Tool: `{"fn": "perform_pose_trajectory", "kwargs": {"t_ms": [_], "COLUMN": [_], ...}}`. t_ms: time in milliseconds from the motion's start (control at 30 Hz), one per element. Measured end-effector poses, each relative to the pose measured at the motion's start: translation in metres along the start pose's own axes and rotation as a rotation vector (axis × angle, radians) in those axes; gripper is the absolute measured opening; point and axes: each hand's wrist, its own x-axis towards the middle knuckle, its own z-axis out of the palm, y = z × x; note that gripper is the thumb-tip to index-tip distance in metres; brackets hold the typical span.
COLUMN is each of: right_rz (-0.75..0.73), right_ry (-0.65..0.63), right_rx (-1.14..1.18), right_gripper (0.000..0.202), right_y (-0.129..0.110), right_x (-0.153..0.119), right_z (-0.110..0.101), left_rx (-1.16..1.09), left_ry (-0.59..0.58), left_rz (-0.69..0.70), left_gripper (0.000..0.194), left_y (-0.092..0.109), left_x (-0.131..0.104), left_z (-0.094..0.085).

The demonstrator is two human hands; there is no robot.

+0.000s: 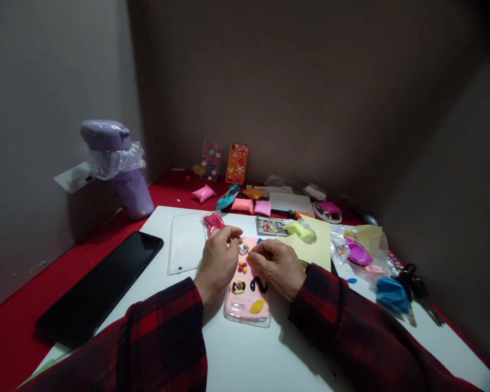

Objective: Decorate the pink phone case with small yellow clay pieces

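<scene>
A clear phone case covered in pink clay [247, 299] lies on the white board, bearing a black curl [258, 285], a yellow leaf shape [257, 306] and small flowers [242, 267]. Along its left edge is my left hand [220, 261], its fingers bent, thumb and forefinger slightly apart with nothing visible between them. My right hand [278, 265] is over the case's upper right, with thumb and fingertips pinched together close to the surface. Whatever is in that pinch is too small or hidden to name. Both hands cover parts of the case's sides.
A black phone [102, 286] lies left, below a purple bottle [124, 174]. Another clear case [183, 242] is beside my left hand. Behind are clay packets [242, 205] and two decorated cases, one orange [237, 163]. Yellow paper [316, 250], a blue packet [392, 295] and scissors [412, 280] lie right.
</scene>
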Motion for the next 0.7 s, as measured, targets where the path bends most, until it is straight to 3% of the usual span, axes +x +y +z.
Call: {"fn": "perform_pose_trajectory", "kwargs": {"t_ms": [467,700], "right_rz": [-0.028,-0.109], "right_ry": [0.033,0.099], "right_rx": [-0.095,-0.144], "right_gripper": [0.008,0.013], "right_y": [-0.0023,-0.0046], "right_x": [-0.0008,-0.0056], "right_z": [0.0000,-0.0043], "left_rx": [0.003,0.014], "left_ry": [-0.012,-0.003], "left_rz": [0.016,0.001], "left_gripper": [0.020,0.019], "left_y": [-0.0004,0.0007], "left_x": [-0.0008,-0.0006], "left_z": [-0.0001,-0.0009]}}
